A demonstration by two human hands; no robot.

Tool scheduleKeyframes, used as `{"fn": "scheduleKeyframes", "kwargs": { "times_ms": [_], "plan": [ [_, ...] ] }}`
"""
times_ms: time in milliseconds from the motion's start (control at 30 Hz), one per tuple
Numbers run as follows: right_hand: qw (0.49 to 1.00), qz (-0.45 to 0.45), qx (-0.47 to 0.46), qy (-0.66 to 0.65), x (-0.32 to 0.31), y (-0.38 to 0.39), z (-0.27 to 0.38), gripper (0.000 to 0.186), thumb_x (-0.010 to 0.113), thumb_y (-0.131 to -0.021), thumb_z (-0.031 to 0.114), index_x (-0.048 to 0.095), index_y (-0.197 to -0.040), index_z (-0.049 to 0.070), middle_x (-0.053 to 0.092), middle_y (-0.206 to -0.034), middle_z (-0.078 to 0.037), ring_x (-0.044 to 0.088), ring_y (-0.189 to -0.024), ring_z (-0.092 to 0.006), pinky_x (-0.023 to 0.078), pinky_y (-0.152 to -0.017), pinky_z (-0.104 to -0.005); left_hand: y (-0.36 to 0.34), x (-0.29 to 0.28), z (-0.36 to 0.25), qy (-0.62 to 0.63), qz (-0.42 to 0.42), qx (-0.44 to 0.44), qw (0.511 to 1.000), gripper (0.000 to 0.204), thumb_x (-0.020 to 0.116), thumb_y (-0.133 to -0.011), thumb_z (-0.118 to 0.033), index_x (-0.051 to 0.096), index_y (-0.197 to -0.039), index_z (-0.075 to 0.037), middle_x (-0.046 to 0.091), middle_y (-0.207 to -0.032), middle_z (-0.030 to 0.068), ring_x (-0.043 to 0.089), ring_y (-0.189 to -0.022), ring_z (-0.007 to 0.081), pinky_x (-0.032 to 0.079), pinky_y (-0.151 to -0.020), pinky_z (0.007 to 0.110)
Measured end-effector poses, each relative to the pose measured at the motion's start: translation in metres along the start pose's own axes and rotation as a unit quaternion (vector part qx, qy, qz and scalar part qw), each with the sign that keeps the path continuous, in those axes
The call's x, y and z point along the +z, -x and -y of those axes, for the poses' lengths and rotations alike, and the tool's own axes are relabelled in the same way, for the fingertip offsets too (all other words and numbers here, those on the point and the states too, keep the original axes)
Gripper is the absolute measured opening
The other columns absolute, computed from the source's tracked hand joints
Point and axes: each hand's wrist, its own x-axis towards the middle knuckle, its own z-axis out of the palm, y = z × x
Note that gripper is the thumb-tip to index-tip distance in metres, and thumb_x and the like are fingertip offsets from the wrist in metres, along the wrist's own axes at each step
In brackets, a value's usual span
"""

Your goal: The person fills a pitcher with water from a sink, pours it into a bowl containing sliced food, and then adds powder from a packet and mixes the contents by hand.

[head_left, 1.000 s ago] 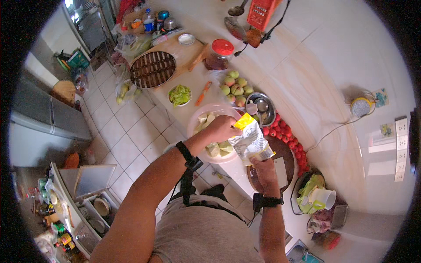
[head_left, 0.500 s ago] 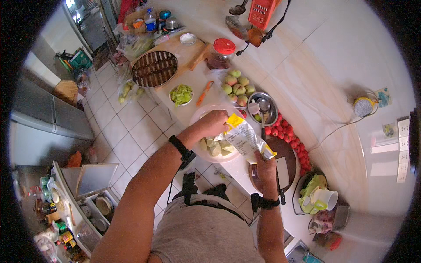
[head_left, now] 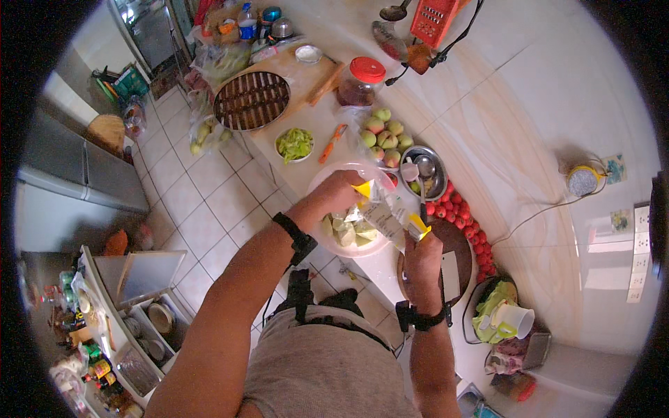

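Packet: a white and yellow packet (head_left: 383,217) hung between the two hands, above the edge of the basin, one yellow end at the left fingers, the other at the right.
Left hand: the left hand (head_left: 343,189) was pinched closed on a yellow corner; its fingertips were partly hidden.
Right hand: the right hand (head_left: 423,258) was curled round the opposite yellow end, thumb side up, the fingers narrow on the film.
Feel: the packet looked light and limp, its creased film thin and probably a little slippery; how full it was could not be told.
Best hold: the two yellow ends seemed the surest places, gathered well between thumb and fingers; a squeeze at the middle would likely have folded it, and a hard pull might have torn it.
Basin: the pink basin (head_left: 382,244), with pale chunks (head_left: 345,234) in it, lay beneath the left fingers.
Board: the round dark chopping board (head_left: 451,238), bearing a cleaver (head_left: 451,274), lay just right of the right fingers.
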Motion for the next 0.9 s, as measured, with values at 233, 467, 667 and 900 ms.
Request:
{"fn": "scheduleKeyframes", "kwargs": {
  "times_ms": [233,467,667,900],
  "plan": [
    [0.997,0.022,-0.053,0.060,-0.002,0.002,0.005,0.025,0.075,-0.085,0.007,0.070,-0.108,0.003,0.073,-0.097,-0.020,0.072,-0.088,-0.0425,0.059,-0.075,-0.0483,0.005,-0.016,-0.019,-0.005,0.056,0.028,0.998,0.032,0.084,-0.081,-0.018,0.072,-0.104,-0.001,0.073,-0.099,0.0200,0.072,-0.097,0.0377,0.057,-0.088,0.045],
    [0.994,0.007,-0.081,0.079,-0.001,-0.004,0.026,0.024,0.073,-0.085,0.008,0.071,-0.109,0.005,0.072,-0.097,-0.017,0.072,-0.088,-0.0410,0.059,-0.073,-0.0477,0.012,0.006,0.022,0.033,-0.026,0.051,0.998,0.039,0.085,-0.081,-0.023,0.070,-0.106,0.002,0.073,-0.100,0.0219,0.073,-0.097,0.0376,0.058,-0.086,0.045],
    [0.988,-0.013,-0.106,0.115,0.016,-0.014,0.003,0.024,0.072,-0.087,0.009,0.072,-0.110,0.006,0.070,-0.089,-0.017,0.071,-0.078,-0.0403,0.058,-0.067,-0.0477,0.009,0.006,0.025,0.009,0.002,-0.011,1.000,0.038,0.084,-0.083,-0.023,0.073,-0.114,-0.005,0.075,-0.107,0.0215,0.074,-0.097,0.0385,0.059,-0.086,0.046],
    [0.987,-0.015,-0.127,0.093,0.010,-0.011,0.010,0.028,0.074,-0.087,0.011,0.072,-0.114,0.006,0.073,-0.094,-0.015,0.073,-0.084,-0.0367,0.059,-0.074,-0.0455,0.010,0.015,0.039,0.042,-0.024,-0.046,0.998,0.036,0.083,-0.084,-0.026,0.072,-0.111,-0.003,0.075,-0.100,0.0221,0.073,-0.092,0.0385,0.058,-0.084,0.047]
  ]
}}
